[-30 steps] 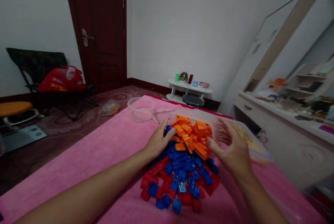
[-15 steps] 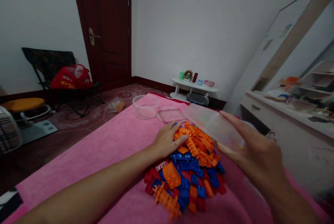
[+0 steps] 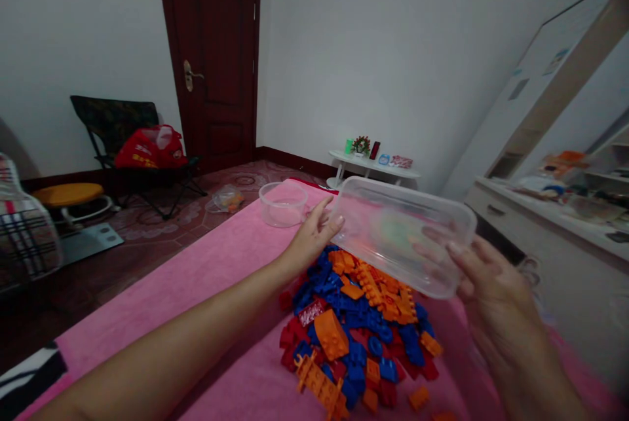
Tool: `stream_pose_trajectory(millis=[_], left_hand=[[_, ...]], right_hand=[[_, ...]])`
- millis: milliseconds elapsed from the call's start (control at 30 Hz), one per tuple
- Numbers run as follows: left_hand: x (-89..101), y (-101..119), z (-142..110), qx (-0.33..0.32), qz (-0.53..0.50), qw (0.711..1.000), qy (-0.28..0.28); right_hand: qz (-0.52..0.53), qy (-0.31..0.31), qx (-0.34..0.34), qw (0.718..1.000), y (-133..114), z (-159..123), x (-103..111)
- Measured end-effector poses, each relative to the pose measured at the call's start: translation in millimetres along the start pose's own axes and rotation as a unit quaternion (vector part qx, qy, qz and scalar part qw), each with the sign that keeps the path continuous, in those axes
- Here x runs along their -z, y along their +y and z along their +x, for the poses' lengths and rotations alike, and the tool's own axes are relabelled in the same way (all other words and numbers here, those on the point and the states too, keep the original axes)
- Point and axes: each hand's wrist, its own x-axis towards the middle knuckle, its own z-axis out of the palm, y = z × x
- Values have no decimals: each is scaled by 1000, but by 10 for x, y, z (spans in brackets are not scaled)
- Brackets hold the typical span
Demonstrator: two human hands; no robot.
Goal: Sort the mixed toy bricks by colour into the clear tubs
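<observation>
A clear rectangular plastic box (image 3: 398, 237) is held upside down above a heap of orange, blue and red building bricks (image 3: 356, 329) on a pink cloth (image 3: 211, 277). My right hand (image 3: 484, 277) grips the box's right end, fingers showing through the plastic. My left hand (image 3: 312, 237) rests at the box's left end, fingers stretched out and touching its rim, just above the far side of the heap. The box looks empty.
A round clear tub (image 3: 284, 203) stands at the far end of the cloth. Beyond are a dark door (image 3: 216, 61), a folding chair with a red bag (image 3: 147, 149), a low white table (image 3: 376, 169), and a white dresser (image 3: 550, 224) to the right.
The box has been lifted off the heap and tipped bottom up, now empty. The bricks have spilled out and spread towards me. My left hand rose from the heap to the box's rim.
</observation>
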Motion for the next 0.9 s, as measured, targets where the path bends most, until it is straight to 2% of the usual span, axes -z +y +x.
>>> stream_pose_trajectory(millis=[67,133,233,367,467,533,600,633,700,767,900], left_hand=[[66,41,23,37,-43,998,-5],[178,54,73,64,-62,996,18],[414,40,189,67,-63,990,107],[710,22,325,32,-61,968,242],[831,28,365,27,-72,950,303],[870,37,373,21,-84,940,331],[892,46,377,15,-94,934,346],[900,49,379,13,-97,932,349],[915,55,383,13,-100,930,352],[931,55,388,11,-101,931,349],[966,36,402,18,-119,933,338]], right_hand=[[28,-32,-34,999,48,-29,-56],[35,-74,-53,995,79,-63,-100],[-16,-104,-43,993,104,-100,-123],[-107,-98,-16,989,128,-57,-151],[-131,-120,-7,984,174,117,-288],[-167,-164,12,972,235,310,-459],[-253,-225,52,939,332,539,-677],[-316,-252,79,911,393,654,-794],[-457,-309,132,824,533,860,-1018],[-526,-344,144,765,677,1012,-1198],[-602,-382,128,690,892,1165,-1369]])
